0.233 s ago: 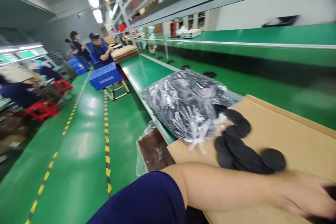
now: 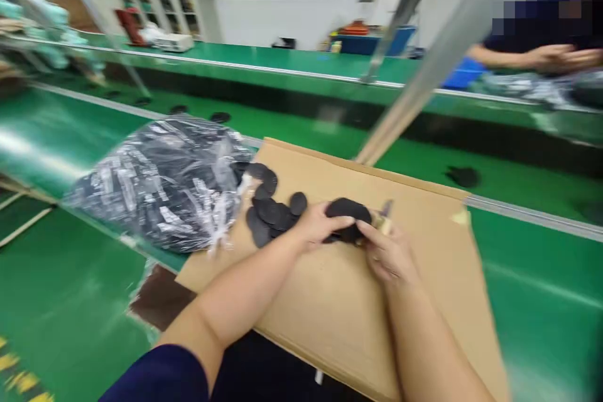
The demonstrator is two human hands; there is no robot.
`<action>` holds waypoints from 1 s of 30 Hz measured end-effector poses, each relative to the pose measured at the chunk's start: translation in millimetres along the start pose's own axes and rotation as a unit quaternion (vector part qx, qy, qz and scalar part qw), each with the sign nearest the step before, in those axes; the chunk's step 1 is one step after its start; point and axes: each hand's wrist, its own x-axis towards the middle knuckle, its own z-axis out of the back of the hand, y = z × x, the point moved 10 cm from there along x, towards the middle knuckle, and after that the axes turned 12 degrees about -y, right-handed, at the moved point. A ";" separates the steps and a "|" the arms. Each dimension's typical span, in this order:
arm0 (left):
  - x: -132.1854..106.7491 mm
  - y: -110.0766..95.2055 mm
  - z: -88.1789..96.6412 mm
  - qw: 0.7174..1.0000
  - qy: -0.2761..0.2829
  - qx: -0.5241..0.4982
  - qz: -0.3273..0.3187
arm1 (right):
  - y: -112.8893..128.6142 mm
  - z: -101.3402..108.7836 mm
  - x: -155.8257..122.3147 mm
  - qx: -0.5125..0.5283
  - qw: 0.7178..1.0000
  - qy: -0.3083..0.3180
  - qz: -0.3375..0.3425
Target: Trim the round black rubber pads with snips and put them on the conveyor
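Above green worktop [image 2: 541, 292] and cardboard [image 2: 336, 308], now turned rightward, bringing left fingers [image 2: 336, 224] and right fingers [image 2: 372, 235] both into view. Clamped on black discs [image 2: 347, 208] held between them, so seemingly moved on to two-handed handling. Just left of the fingers, loose discs [image 2: 267, 211]; farther left, plastic bag [image 2: 164, 182].

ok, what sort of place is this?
Probably a factory workshop: long green work surface, loose black discs on a cardboard sheet beside a bulky plastic bag, and yellow-and-black floor marking at lower left.
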 end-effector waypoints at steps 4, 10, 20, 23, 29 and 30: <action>10.2 21.2 4.5 0.999 0.016 -0.006 0.041 | 7.2 25.8 -6.4 0.030 0.998 -0.044 -0.024; 8.1 19.4 7.9 0.999 0.011 0.031 0.019 | 5.6 13.9 -6.7 0.022 0.999 -0.023 -0.031; 7.8 17.9 12.5 0.999 -0.015 0.023 0.030 | 16.6 9.7 -15.2 0.052 0.998 -0.029 -0.013; 6.2 17.5 11.2 0.999 -0.013 0.023 0.034 | 16.3 8.7 -15.8 0.061 0.998 -0.027 -0.022; 6.0 18.2 8.7 0.999 -0.007 0.014 0.028 | 15.0 14.1 -13.8 0.036 0.998 -0.058 0.000; 6.8 19.2 9.4 0.999 -0.008 0.010 0.031 | 15.3 14.0 -13.6 0.029 0.998 -0.056 0.010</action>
